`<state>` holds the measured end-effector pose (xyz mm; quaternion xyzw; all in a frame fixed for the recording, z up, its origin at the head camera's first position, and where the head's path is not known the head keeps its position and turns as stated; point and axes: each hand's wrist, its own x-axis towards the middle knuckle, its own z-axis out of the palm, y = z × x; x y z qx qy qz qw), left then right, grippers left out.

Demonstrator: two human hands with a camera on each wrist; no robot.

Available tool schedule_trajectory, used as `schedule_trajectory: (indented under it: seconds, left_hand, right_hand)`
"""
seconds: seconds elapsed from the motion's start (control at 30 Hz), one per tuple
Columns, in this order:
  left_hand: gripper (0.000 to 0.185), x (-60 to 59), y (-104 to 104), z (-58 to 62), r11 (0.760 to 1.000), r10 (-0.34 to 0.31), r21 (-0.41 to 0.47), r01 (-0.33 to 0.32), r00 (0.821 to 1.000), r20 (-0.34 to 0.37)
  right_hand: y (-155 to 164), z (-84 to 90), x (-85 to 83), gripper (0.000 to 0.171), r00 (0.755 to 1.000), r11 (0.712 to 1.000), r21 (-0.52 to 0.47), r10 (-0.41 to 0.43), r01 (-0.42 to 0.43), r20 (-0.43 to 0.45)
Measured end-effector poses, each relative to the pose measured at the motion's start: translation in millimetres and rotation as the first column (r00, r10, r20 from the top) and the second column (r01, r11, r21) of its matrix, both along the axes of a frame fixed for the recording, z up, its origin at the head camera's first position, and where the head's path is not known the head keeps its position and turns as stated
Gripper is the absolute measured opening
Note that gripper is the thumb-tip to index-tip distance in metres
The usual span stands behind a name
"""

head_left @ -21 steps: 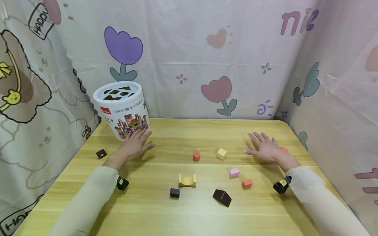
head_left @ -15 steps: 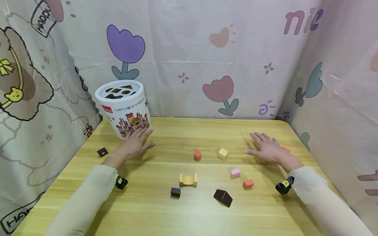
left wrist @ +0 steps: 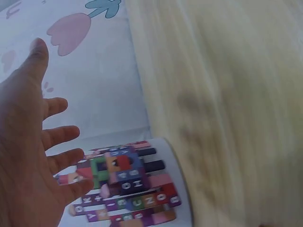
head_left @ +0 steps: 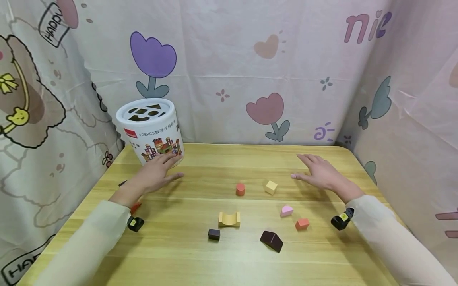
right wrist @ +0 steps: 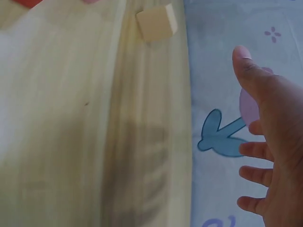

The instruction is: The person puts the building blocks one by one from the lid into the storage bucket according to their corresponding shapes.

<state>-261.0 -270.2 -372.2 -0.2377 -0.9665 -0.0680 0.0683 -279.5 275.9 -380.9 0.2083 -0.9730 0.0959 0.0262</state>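
Note:
My left hand [head_left: 155,173] hovers with spread fingers just in front of the white block bucket [head_left: 150,131], its fingertips overlapping the printed side in the head view. Across the table, my right hand [head_left: 322,172] is likewise spread and holds nothing. Nearest to it is a pale yellow cube [head_left: 270,187], with a red cylinder [head_left: 240,189] further left. A pink half-round block [head_left: 286,211] and an orange-red block [head_left: 302,224] lie closer to me. Beside my left wrist a red block [head_left: 135,207] shows partly, and a dark block [head_left: 123,183] peeks out behind the forearm.
Toward the front middle lie a yellow arch-cut block [head_left: 229,219], a small black block [head_left: 214,234] and a dark brown angled block [head_left: 272,241]. The bucket's lid has shaped holes. A printed cloth [head_left: 214,51] encloses the wooden table [head_left: 200,262] at the back and sides.
The left hand has shifted left, revealing a red block by its wrist and covering most of the dark block. The right hand has risen slightly leftward; the red piece behind its wrist is now hidden.

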Motion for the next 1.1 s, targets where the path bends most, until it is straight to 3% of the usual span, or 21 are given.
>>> schedule_trajectory:
  seconds: [0.23,0.4,0.63,0.9,1.1]
  left_hand:
    - [0.066,6.5,-8,22.9,1.0,-0.001,0.031,0.002,1.0,-0.021]
    - [0.054,9.1,-15,38.2,0.999,-0.018,0.047,0.023,0.994,-0.103]
    - [0.055,14.1,-32,61.2,0.995,0.072,0.078,-0.061,0.987,-0.144]
    - [0.051,5.7,-48,77.8,0.991,0.093,0.113,-0.067,0.967,-0.238]
    - [0.055,-8.1,-61,85.1,0.974,0.168,0.192,-0.12,0.952,-0.256]
  right_hand:
    - [-24,18.2,-8.6,0.09,0.998,0.998,-0.026,0.054,-0.055,-0.043]
    - [-43,34.0,-16.1,0.087,0.994,0.995,-0.046,0.09,-0.093,-0.057]
    - [-78,57.3,-29.2,0.086,0.984,0.983,-0.073,0.164,-0.168,-0.063]
    - [-118,72.7,-39.0,0.086,0.974,0.97,-0.099,0.215,-0.221,-0.064]
    - [-141,82.2,-46.8,0.086,0.97,0.964,-0.111,0.235,-0.241,-0.07]
